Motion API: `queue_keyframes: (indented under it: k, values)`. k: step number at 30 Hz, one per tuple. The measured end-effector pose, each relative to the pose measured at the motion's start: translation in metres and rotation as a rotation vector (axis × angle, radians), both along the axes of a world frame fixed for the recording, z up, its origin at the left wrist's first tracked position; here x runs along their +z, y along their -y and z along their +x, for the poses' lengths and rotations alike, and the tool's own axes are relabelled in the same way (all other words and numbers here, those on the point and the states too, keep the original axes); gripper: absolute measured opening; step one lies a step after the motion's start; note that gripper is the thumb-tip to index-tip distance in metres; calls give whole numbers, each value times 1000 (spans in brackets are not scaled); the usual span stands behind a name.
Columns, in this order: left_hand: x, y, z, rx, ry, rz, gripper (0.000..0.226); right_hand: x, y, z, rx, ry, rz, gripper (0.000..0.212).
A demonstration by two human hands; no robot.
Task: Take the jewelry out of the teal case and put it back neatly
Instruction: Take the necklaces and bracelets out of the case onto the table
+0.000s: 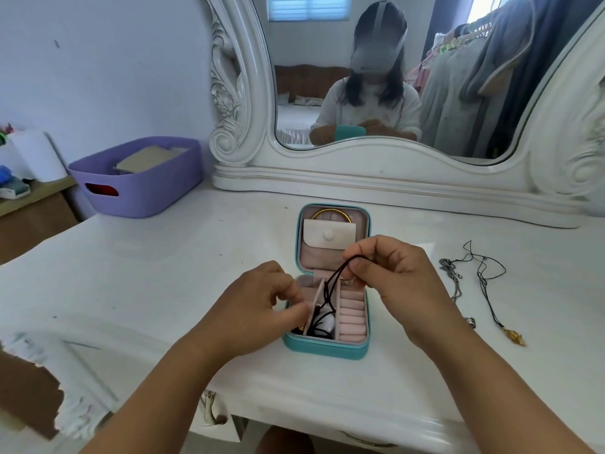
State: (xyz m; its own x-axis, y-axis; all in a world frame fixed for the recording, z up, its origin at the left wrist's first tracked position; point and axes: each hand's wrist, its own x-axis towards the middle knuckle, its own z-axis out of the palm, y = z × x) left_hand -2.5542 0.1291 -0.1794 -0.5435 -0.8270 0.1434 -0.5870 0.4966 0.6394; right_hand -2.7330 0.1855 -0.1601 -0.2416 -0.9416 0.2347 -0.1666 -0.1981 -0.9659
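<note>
The teal case point(327, 350) lies open on the white dressing table, pink inside. A gold bangle point(330, 212) sits at the top of its lid above a snap pocket. My right hand point(397, 280) pinches a black cord point(337, 280) above the case; the cord runs down to a white pendant point(325, 324) in the middle compartment. My left hand point(262, 303) rests on the case's left edge, fingers curled at the left compartment. On the table to the right lie a silver chain point(453, 280), a ring point(470, 322) and a black cord necklace with a gold pendant point(491, 290).
A purple basket point(137, 181) stands at the back left. An ornate white mirror frame point(376, 178) runs along the back of the table. The table's front edge point(294, 407) is near my arms. A wooden shelf with clutter stands at far left.
</note>
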Motion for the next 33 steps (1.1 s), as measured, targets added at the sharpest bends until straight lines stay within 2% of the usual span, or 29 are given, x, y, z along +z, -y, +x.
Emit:
queue_keyframes:
  k: [3,7,9,13,15,18,21,24,30,33]
  values:
    - [3,-2,-2,74,108,13,21,-6,0,0,-3,-116,86,29]
    - [7,-4,-7,79,160,28,19,-15,-3,1,40,-251,176,31]
    - [8,-4,-7,108,59,100,17,-14,-3,0,34,-267,195,37]
    - [30,-1,-1,160,-293,198,16,-8,-5,-2,1,-274,171,36]
    - [45,-1,1,127,-373,195,11,-4,-5,0,-6,-240,102,29]
    - [62,-3,-4,16,-421,186,14,5,-4,3,94,-43,-10,20]
    - [70,-7,-18,-87,-534,253,15,14,-5,4,217,117,-86,28]
    - [72,-15,-37,-164,-645,329,13,21,-13,-6,205,137,-140,18]
    - [48,-37,-79,-186,-508,365,10,9,-46,-58,-16,-22,-42,17]
    - [25,-44,-96,-192,-353,301,11,-4,-65,-76,-69,-59,76,15]
